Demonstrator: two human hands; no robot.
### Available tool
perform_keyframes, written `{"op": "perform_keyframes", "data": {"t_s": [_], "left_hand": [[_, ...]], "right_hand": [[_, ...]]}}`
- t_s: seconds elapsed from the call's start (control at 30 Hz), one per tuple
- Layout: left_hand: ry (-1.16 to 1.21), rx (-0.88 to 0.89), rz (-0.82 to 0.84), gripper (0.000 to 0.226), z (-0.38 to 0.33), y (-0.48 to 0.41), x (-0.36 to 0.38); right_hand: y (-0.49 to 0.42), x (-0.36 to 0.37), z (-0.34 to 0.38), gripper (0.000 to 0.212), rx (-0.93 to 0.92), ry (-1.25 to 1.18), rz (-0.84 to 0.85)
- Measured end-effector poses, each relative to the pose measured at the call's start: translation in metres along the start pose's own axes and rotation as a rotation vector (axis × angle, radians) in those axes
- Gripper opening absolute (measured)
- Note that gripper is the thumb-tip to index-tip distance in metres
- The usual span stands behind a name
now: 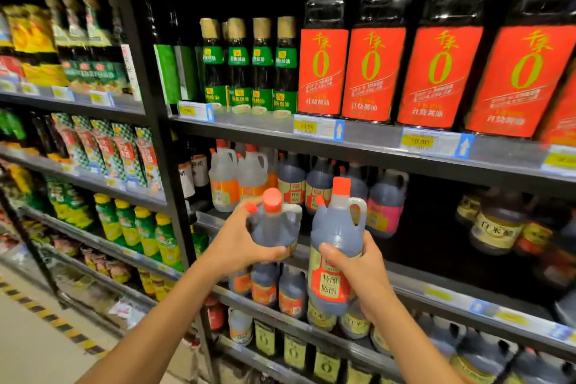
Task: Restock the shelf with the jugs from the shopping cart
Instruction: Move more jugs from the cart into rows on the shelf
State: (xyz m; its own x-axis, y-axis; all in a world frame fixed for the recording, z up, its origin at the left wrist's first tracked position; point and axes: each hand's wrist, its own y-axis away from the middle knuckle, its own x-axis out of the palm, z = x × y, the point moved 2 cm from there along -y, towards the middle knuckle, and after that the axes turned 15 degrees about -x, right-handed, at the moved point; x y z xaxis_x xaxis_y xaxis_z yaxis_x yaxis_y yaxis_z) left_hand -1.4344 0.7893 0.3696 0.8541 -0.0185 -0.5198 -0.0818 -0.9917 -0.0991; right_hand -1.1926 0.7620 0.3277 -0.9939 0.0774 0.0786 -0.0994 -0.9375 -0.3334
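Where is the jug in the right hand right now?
In the head view, centre frame: the dark jug is upright in the right hand, just right of the left hand's jug, before the middle shelf.

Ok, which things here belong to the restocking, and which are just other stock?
Job: jug in left hand; jug in right hand; dark jugs already shelved; empty shelf gap.
Not the job: tall red-label bottles; green-label bottles; yellow-capped bottles; packets.

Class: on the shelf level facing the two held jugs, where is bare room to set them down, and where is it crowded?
Free: the dark gap on the middle shelf, between the pink-labelled jug and the squat jars. Crowded: leftward, where dark jugs and clear jugs stand packed.
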Motion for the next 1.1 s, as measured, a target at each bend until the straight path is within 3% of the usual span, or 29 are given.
{"op": "perform_keyframes", "data": {"t_s": [0.3, 0.57, 0.7, 0.97, 1.1], "left_hand": [[-0.066, 0.11, -0.018, 0.068, 0.025, -0.082, -0.015], [-0.104, -0.039, 0.108, 0.056, 0.06, -0.145, -0.026], [0.038, -0.07, 0.147, 0.079, 0.083, -0.166, -0.028], [0.325, -0.135, 0.151, 0.055, 0.099, -0.168, -0.015], [0.197, -0.073, 0.057, 0.054, 0.094, -0.159, -0.015]], "right_hand": [[-0.038, 0.018, -0.026, 0.078, 0.006, 0.038, -0.06], [-0.059, 0.054, -0.038, 0.076, 0.018, 0.046, -0.152], [-0.063, 0.071, -0.04, 0.076, 0.015, 0.044, -0.168], [-0.065, 0.09, -0.043, 0.08, 0.006, 0.074, -0.223], [-0.064, 0.092, -0.041, 0.08, -0.008, 0.077, -0.254]]}}
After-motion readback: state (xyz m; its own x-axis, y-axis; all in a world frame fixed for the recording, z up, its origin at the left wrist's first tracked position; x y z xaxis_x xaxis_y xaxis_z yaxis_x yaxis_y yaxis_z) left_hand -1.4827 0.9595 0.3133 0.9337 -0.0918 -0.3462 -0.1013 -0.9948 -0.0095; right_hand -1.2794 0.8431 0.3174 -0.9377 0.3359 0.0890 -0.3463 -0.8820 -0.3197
